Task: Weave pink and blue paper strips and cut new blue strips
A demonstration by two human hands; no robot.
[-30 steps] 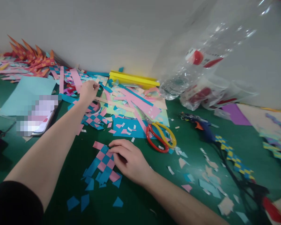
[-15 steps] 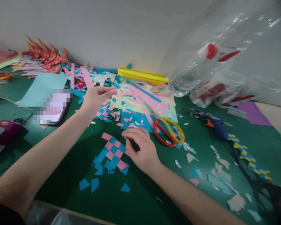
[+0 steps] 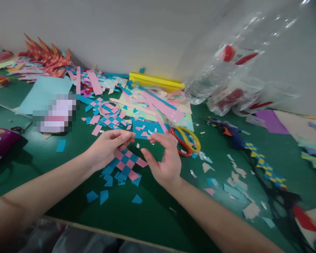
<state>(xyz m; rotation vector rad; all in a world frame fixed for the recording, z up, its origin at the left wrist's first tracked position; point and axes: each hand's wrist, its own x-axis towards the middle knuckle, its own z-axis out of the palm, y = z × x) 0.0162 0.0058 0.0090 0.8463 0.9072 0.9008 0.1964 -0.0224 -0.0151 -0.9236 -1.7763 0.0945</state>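
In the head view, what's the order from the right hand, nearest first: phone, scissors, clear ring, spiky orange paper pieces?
From the right hand:
1. Scissors, just beyond, toward its right.
2. Clear ring, to the left.
3. Phone, farther left.
4. Spiky orange paper pieces, far back, left.

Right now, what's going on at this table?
A person has both hands by a pink and blue woven paper piece lying on the green table. The left hand is pinched, partly covering the piece; I can't tell if it grips anything. The right hand is open, facing it, apparently empty. Scissors lie beyond the right hand, and blue scraps lie nearer the person.
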